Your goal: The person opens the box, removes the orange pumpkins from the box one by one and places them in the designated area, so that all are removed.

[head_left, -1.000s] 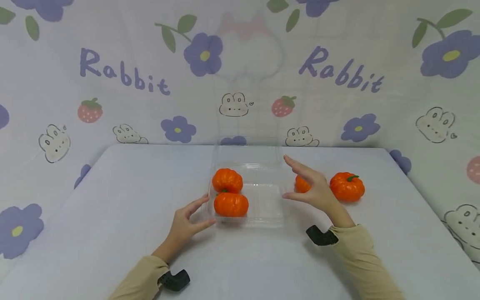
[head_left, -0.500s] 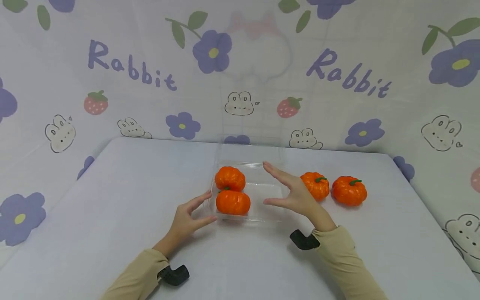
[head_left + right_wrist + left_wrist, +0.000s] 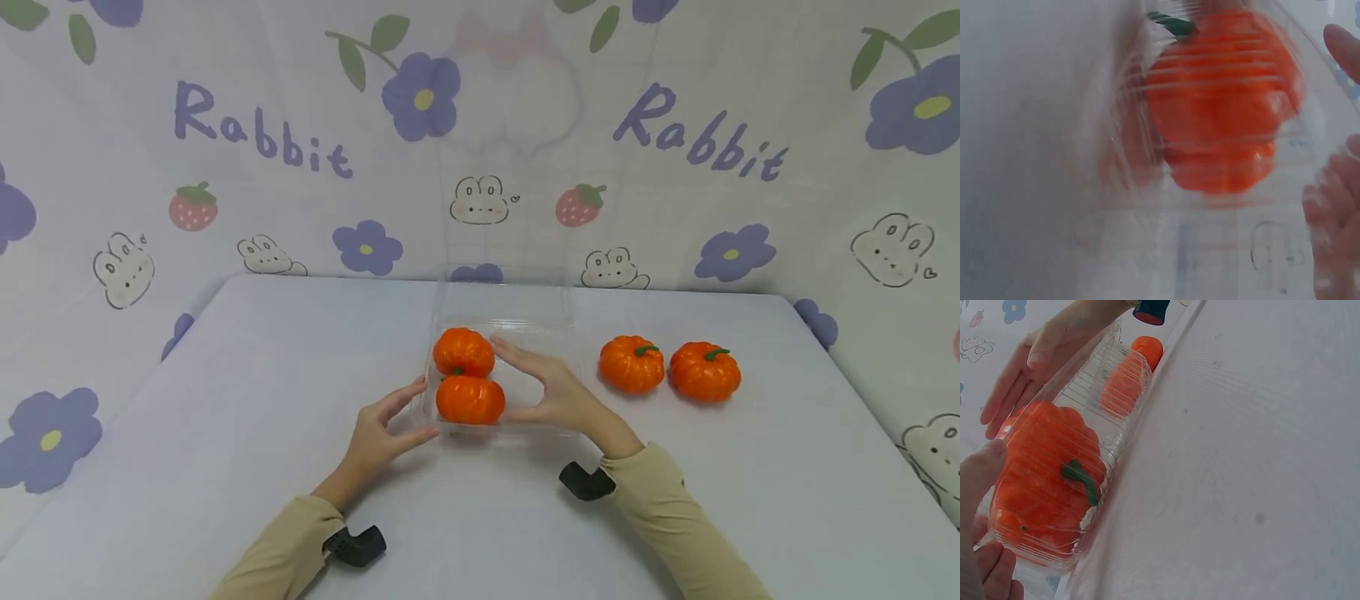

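Observation:
A clear plastic container point(image 3: 519, 386) stands in the middle of the table with its lid point(image 3: 506, 302) folded back. Inside on the left sit two orange toy pumpkins: a back pumpkin point(image 3: 463, 352) and a front pumpkin point(image 3: 470, 401). My left hand point(image 3: 375, 429) holds the container at its left end, thumb by the front corner. Over the container, my right hand point(image 3: 558, 393) has thumb and fingers spread beside the pumpkins' right sides; whether they touch I cannot tell. In the left wrist view, a green stem point(image 3: 1082, 479) shows through the plastic. The right wrist view is blurred.
To the right of the container stand two more toy pumpkins, a nearer pumpkin point(image 3: 632, 365) and a farther-right pumpkin point(image 3: 705, 372). A white cloth point(image 3: 225, 392) covers the table. Behind it hangs a printed curtain point(image 3: 480, 83) with flowers and rabbits.
My right hand has moved left, from the container's right side to beside the pumpkins inside, uncovering the nearer loose pumpkin. My left hand has stayed at the container's left end.

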